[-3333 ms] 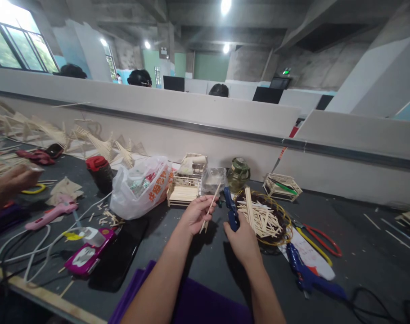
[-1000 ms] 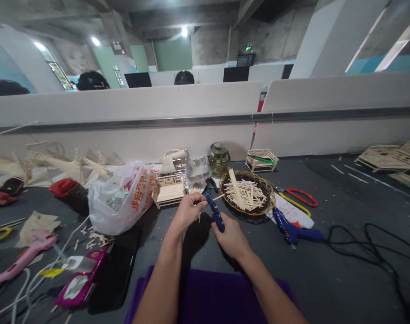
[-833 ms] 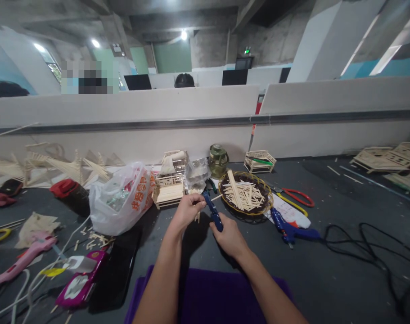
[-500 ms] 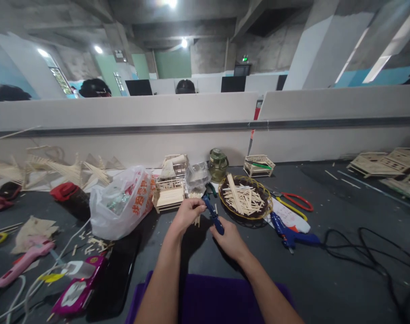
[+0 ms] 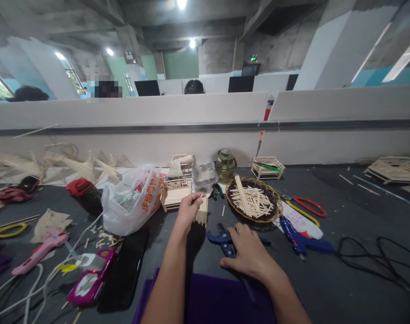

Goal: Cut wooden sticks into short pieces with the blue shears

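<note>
Round woven basket point(image 5: 274, 215) holds a loose heap of cut wooden sticks — too many to count. One white plastic bag point(image 5: 132, 204) stands left of it, contents unclear. Left hand point(image 5: 188, 209) is clenched around a small bundle of sticks point(image 5: 202, 215), held upright just above the table point(image 5: 360, 252). Right hand point(image 5: 248, 252) lies flat, fingers released, on one pair of blue cutters point(image 5: 221, 237) resting on the table. Two glue guns — pink point(image 5: 39, 253), blue point(image 5: 301, 240). Open surface lies to the right.

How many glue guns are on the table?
2: a pink glue gun at far left, and a blue glue gun right of the basket. Clutter may hide more.
</note>
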`<state>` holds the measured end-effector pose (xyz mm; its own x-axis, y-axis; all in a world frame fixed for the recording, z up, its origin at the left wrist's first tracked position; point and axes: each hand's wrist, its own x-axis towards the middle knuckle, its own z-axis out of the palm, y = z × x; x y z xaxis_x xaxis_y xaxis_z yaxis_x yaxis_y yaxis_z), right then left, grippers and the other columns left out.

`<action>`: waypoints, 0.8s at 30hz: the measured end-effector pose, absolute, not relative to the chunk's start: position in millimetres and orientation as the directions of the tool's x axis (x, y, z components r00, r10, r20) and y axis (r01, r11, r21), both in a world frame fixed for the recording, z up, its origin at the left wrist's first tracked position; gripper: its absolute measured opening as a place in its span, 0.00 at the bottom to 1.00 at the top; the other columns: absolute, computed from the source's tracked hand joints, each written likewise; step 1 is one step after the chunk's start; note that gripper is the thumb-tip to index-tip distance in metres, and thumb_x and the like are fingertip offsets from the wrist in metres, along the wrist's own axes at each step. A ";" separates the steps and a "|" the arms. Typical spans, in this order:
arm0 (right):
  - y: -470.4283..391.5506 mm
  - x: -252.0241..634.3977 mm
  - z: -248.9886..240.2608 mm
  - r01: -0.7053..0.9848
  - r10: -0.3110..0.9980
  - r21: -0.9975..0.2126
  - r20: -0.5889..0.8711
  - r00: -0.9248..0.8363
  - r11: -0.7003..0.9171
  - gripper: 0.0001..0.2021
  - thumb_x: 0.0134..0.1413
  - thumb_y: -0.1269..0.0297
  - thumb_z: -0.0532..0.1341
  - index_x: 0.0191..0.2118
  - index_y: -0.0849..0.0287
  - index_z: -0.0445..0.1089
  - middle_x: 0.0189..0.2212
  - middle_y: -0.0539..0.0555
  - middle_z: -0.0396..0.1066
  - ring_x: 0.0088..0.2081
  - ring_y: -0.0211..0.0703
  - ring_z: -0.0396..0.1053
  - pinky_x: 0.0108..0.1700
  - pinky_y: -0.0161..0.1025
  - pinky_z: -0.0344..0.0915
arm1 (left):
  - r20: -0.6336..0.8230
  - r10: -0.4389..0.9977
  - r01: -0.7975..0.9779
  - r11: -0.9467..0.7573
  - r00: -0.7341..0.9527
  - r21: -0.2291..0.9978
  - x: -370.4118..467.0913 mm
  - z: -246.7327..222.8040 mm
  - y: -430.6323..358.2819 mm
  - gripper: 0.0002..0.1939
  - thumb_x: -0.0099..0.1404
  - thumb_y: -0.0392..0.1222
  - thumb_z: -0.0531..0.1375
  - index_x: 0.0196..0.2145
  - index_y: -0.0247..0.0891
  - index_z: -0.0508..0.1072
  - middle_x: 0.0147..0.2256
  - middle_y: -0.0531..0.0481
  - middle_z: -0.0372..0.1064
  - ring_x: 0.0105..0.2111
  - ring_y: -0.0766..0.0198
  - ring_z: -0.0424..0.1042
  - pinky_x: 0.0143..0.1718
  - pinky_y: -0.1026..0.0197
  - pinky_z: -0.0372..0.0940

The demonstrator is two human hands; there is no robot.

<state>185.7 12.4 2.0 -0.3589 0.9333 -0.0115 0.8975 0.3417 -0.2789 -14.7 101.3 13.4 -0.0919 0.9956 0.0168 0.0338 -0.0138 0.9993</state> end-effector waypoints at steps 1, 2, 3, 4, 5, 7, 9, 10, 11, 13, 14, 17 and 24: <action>14.1 185.9 1.1 0.888 0.930 -0.299 0.001 -0.367 0.350 0.30 0.39 0.46 0.67 0.48 0.58 0.68 0.44 0.60 0.65 0.47 0.56 0.62 0.47 0.45 0.58 | -0.030 0.997 -0.032 0.028 -0.069 0.999 -14.1 15.3 99.4 0.17 0.51 0.43 0.62 0.38 0.32 0.77 0.24 0.53 0.67 0.21 0.72 0.59 0.22 0.68 0.52; 16.6 185.5 0.8 0.881 0.931 -0.315 0.018 -0.366 0.352 0.27 0.43 0.46 0.65 0.47 0.57 0.68 0.44 0.59 0.66 0.47 0.54 0.63 0.46 0.44 0.59 | -0.068 0.997 -0.088 0.064 -0.043 0.994 -13.8 17.0 97.8 0.19 0.51 0.45 0.63 0.40 0.32 0.76 0.23 0.54 0.65 0.19 0.73 0.56 0.21 0.69 0.49; 20.0 184.3 1.3 0.882 0.936 -0.323 0.035 -0.351 0.343 0.22 0.49 0.48 0.62 0.46 0.57 0.69 0.42 0.59 0.66 0.46 0.53 0.64 0.45 0.42 0.60 | -0.091 0.996 -0.134 0.088 -0.017 0.987 -13.9 18.5 96.5 0.21 0.50 0.46 0.63 0.41 0.32 0.76 0.23 0.55 0.63 0.19 0.74 0.55 0.20 0.70 0.47; 24.5 182.2 2.4 0.892 0.945 -0.318 0.052 -0.322 0.321 0.18 0.54 0.51 0.59 0.45 0.57 0.69 0.41 0.59 0.67 0.45 0.51 0.66 0.43 0.41 0.61 | -0.101 0.995 -0.170 0.100 0.006 0.980 -14.1 19.8 95.6 0.21 0.50 0.46 0.64 0.41 0.32 0.76 0.23 0.55 0.62 0.19 0.74 0.56 0.19 0.70 0.47; 29.8 179.0 3.9 0.909 0.957 -0.302 0.069 -0.281 0.288 0.15 0.58 0.54 0.55 0.44 0.58 0.69 0.39 0.59 0.68 0.43 0.50 0.68 0.41 0.40 0.61 | -0.101 0.995 -0.196 0.104 0.025 0.975 -14.4 21.0 94.9 0.22 0.50 0.47 0.64 0.41 0.32 0.76 0.23 0.55 0.62 0.19 0.74 0.57 0.19 0.70 0.47; 42.6 169.3 7.0 0.944 0.975 -0.246 0.097 -0.200 0.218 0.13 0.61 0.59 0.52 0.42 0.60 0.70 0.37 0.60 0.70 0.38 0.48 0.71 0.36 0.39 0.62 | -0.096 0.994 -0.238 0.105 0.049 0.966 -15.0 22.9 94.4 0.22 0.50 0.47 0.65 0.41 0.32 0.75 0.24 0.54 0.63 0.20 0.74 0.59 0.19 0.70 0.49; 56.5 156.2 8.6 0.967 0.982 -0.187 0.115 -0.151 0.171 0.13 0.62 0.63 0.51 0.39 0.62 0.71 0.34 0.61 0.72 0.35 0.48 0.73 0.33 0.38 0.61 | -0.087 0.994 -0.269 0.101 0.066 0.958 -15.6 24.2 94.2 0.21 0.50 0.46 0.65 0.42 0.32 0.75 0.25 0.54 0.63 0.20 0.74 0.60 0.19 0.70 0.49; 63.1 149.2 8.4 0.974 0.984 -0.164 0.116 -0.135 0.153 0.13 0.62 0.64 0.51 0.38 0.64 0.71 0.32 0.62 0.73 0.34 0.48 0.73 0.32 0.37 0.62 | -0.084 0.994 -0.280 0.101 0.072 0.955 -15.8 24.6 94.2 0.21 0.51 0.45 0.65 0.42 0.32 0.75 0.25 0.54 0.63 0.20 0.74 0.61 0.19 0.70 0.50; 69.2 142.2 7.4 0.980 0.987 -0.148 0.113 -0.117 0.133 0.13 0.62 0.66 0.50 0.37 0.65 0.71 0.31 0.63 0.74 0.33 0.49 0.74 0.32 0.37 0.62 | -0.082 0.994 -0.288 0.100 0.077 0.952 -16.0 24.9 94.1 0.21 0.51 0.45 0.65 0.42 0.32 0.75 0.25 0.54 0.64 0.20 0.74 0.61 0.19 0.70 0.50; 79.1 130.2 3.2 0.986 0.991 -0.129 0.097 -0.093 0.105 0.12 0.61 0.70 0.51 0.36 0.67 0.71 0.30 0.66 0.74 0.34 0.50 0.75 0.32 0.37 0.63 | -0.074 0.994 -0.300 0.095 0.082 0.949 -16.3 25.3 93.9 0.21 0.51 0.45 0.64 0.42 0.32 0.74 0.26 0.53 0.64 0.20 0.74 0.61 0.18 0.70 0.50; 82.8 126.0 0.3 0.988 0.992 -0.124 0.090 -0.085 0.096 0.11 0.60 0.72 0.52 0.36 0.68 0.71 0.31 0.67 0.74 0.34 0.51 0.75 0.32 0.38 0.63 | -0.069 0.994 -0.303 0.090 0.080 0.949 -16.4 25.6 93.7 0.21 0.51 0.45 0.64 0.42 0.32 0.75 0.26 0.53 0.64 0.20 0.74 0.61 0.18 0.70 0.50; 89.2 122.4 -8.2 0.989 0.993 -0.119 0.087 -0.074 0.084 0.12 0.57 0.79 0.51 0.37 0.70 0.71 0.33 0.69 0.74 0.35 0.52 0.75 0.32 0.38 0.64 | -0.054 0.997 -0.293 0.068 0.056 0.954 -16.7 27.2 93.3 0.21 0.50 0.46 0.65 0.40 0.32 0.75 0.25 0.53 0.64 0.20 0.75 0.59 0.18 0.70 0.47; 85.7 130.8 27.3 0.957 0.971 -0.269 0.233 -0.043 0.107 0.09 0.59 0.66 0.53 0.35 0.62 0.69 0.29 0.60 0.73 0.30 0.45 0.72 0.32 0.36 0.60 | -0.078 0.990 -0.478 0.013 -0.117 0.878 -17.1 29.3 95.5 0.24 0.46 0.49 0.68 0.40 0.33 0.73 0.25 0.56 0.62 0.17 0.79 0.51 0.16 0.71 0.38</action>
